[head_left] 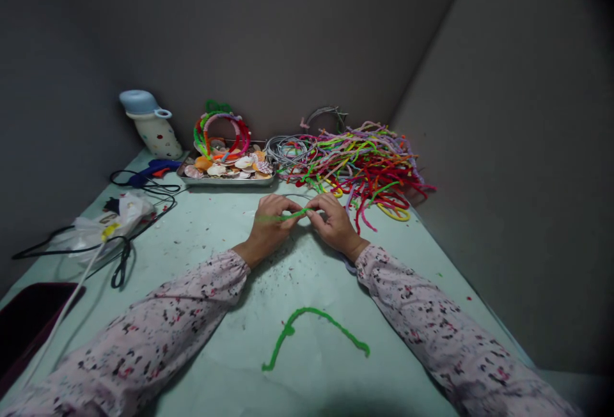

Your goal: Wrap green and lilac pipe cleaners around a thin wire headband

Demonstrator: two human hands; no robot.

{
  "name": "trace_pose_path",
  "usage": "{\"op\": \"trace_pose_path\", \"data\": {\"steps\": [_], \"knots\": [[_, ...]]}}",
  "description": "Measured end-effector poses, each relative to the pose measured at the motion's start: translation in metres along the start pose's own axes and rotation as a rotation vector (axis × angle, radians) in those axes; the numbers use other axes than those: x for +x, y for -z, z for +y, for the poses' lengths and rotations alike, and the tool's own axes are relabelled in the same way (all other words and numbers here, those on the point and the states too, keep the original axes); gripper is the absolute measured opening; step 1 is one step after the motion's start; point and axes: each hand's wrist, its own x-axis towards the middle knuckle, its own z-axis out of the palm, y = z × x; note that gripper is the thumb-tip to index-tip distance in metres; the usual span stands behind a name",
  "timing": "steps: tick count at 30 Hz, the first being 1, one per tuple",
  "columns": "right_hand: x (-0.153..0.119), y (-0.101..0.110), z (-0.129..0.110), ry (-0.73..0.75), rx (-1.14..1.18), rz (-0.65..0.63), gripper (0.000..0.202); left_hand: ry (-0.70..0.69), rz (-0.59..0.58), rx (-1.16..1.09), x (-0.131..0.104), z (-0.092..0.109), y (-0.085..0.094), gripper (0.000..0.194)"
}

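Table [225, 225] of pale green bears a heap of coloured pipe cleaners [364, 164] at the back right, a tray of shells [228, 167] beside it, and mid-surface left hand [268, 228] and right hand [336, 222] both pinching one green pipe cleaner [293, 215] between them.

Your clear path: bare table [230, 238] centre/left. Blocked: pipe-cleaner heap [359, 164] right rear, shell tray [228, 171] behind, cables [144, 209] left.
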Motion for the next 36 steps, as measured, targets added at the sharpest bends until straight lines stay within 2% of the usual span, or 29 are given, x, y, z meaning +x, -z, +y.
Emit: {"op": "trace_pose_path", "data": {"steps": [9, 14, 20, 36], "knots": [[-0.0002, -0.0012, -0.0004, 0.040, -0.005, 0.009, 0.006, 0.050, 0.020, -0.103, -0.0011, 0.0017, -0.0002, 0.014], [-0.0003, -0.0016, 0.0002, 0.048, -0.010, 0.004, 0.005, 0.175, -0.013, -0.225, 0.0000, 0.0027, -0.0015, 0.018], [0.0005, -0.0015, -0.0010, 0.049, -0.009, 0.008, 0.005, 0.256, -0.006, -0.148, -0.0008, 0.0053, -0.0016, 0.017], [0.0004, -0.0033, -0.0032, 0.032, 0.001, 0.005, 0.005, 0.148, -0.013, -0.101, 0.0017, 0.0068, 0.0013, 0.015]]}}
